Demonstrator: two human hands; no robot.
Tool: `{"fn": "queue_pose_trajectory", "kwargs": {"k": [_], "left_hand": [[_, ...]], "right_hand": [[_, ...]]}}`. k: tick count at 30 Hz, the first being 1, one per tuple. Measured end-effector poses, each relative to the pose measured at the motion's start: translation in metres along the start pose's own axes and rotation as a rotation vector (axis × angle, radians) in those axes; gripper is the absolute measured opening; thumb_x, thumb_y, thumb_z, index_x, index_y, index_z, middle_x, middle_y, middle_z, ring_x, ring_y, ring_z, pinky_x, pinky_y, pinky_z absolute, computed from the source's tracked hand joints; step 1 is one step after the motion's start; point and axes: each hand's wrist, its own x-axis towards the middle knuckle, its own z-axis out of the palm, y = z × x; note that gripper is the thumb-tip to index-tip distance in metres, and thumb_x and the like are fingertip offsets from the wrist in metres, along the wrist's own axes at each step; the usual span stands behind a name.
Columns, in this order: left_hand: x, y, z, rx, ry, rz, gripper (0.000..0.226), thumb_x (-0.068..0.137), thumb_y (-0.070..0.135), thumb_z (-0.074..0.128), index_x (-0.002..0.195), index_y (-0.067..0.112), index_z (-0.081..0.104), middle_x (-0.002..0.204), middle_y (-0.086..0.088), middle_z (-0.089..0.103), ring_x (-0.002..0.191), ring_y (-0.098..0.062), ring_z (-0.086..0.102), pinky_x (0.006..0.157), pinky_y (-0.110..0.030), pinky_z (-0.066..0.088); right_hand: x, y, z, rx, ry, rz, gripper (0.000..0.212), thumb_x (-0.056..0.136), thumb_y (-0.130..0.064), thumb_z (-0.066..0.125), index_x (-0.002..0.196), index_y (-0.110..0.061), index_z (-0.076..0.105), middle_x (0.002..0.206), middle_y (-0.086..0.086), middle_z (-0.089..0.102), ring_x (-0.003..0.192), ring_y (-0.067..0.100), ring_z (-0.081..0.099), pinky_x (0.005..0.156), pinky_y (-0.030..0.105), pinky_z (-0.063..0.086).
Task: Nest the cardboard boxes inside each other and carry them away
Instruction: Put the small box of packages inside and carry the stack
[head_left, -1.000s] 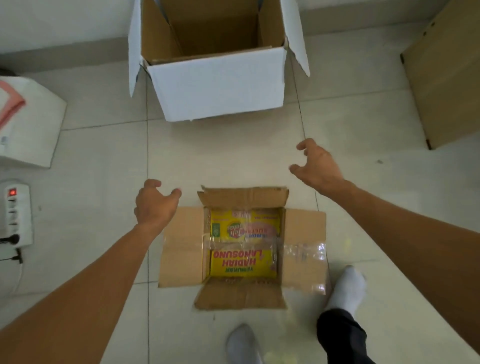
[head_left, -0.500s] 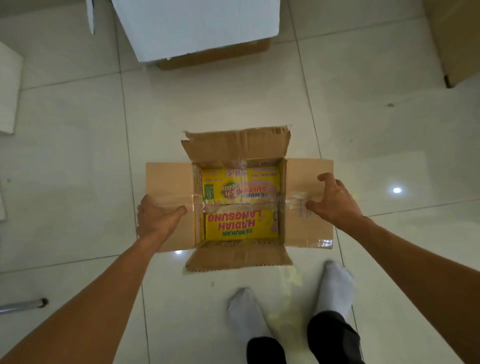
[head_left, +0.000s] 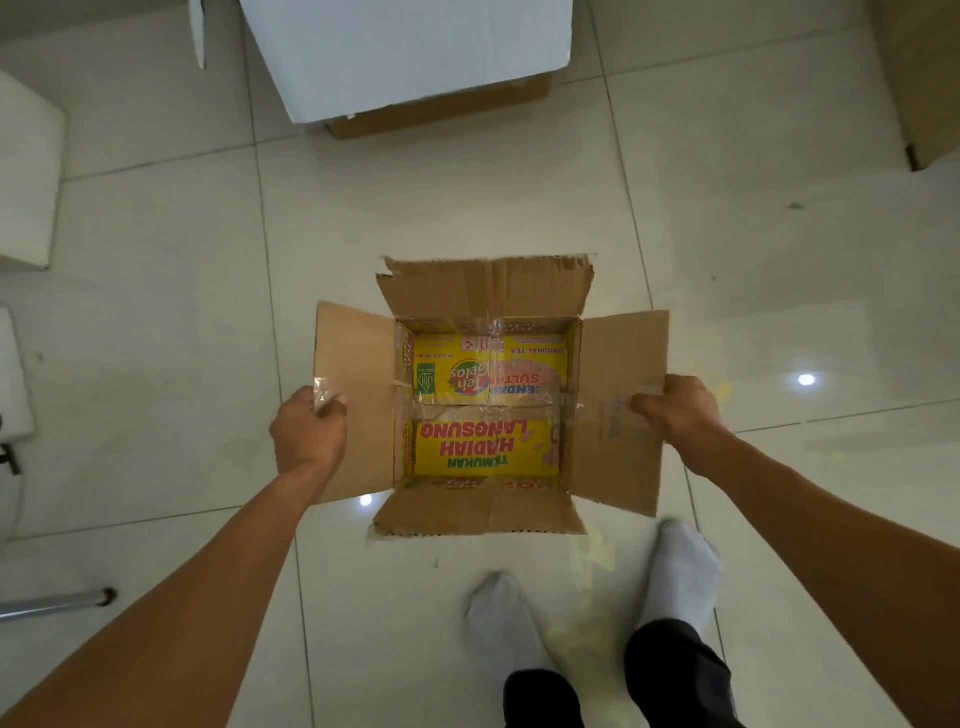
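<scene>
Gripping the side flaps of the small brown cardboard box with yellow printed lining (head_left: 488, 405) on the pale tiled floor (head_left: 171, 322), left hand (head_left: 310, 429) and right hand (head_left: 678, 410) pinch shut; next, lifting it into the large white cardboard box (head_left: 410, 52) beyond.

The white box (head_left: 410, 52) is cut off by the top edge — only its front wall shows, not its opening. A brown piece (head_left: 441, 111) sticks out from under it; what it is cannot be told. The board (head_left: 922, 78) at the right runs off the top and side. White things (head_left: 26, 171) at the left are cut off too. The left hand (head_left: 309, 431) has its fingers tucked under the flap (head_left: 353, 400), out of sight. The right hand (head_left: 675, 410) hides its fingers the same way. The small print inside the brown box (head_left: 488, 291) is too tiny to read.
</scene>
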Motion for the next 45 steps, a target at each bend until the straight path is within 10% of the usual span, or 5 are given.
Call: {"fn": "queue_pose_trajectory", "kwargs": {"k": [40,45], "left_hand": [[0.158,0.42,-0.273,-0.393,0.35,0.339,0.007,0.078,0.014,0.056,0.076,0.011,0.063,0.068,0.0,0.059,0.055,-0.009,0.053,0.039,-0.01,0.034],[0.22,0.451,-0.257,-0.375,0.375,0.322,0.014,0.077,0.015,0.056,0.079,0.004,0.065,0.074,-0.009,0.065,0.065,-0.024,0.059,0.056,-0.028,0.048]], "right_hand": [[-0.008,-0.507,-0.22,-0.075,0.338,-0.755,0.029,0.089,-0.021,0.048,0.103,-0.001,0.061,0.101,0.021,0.066,0.089,0.036,0.063,0.079,0.047,0.055],[0.037,-0.558,-0.21,-0.075,0.351,-0.778,0.028,0.09,-0.019,0.048,0.105,0.0,0.061,0.102,0.02,0.067,0.087,0.035,0.064,0.075,0.045,0.056]]}}
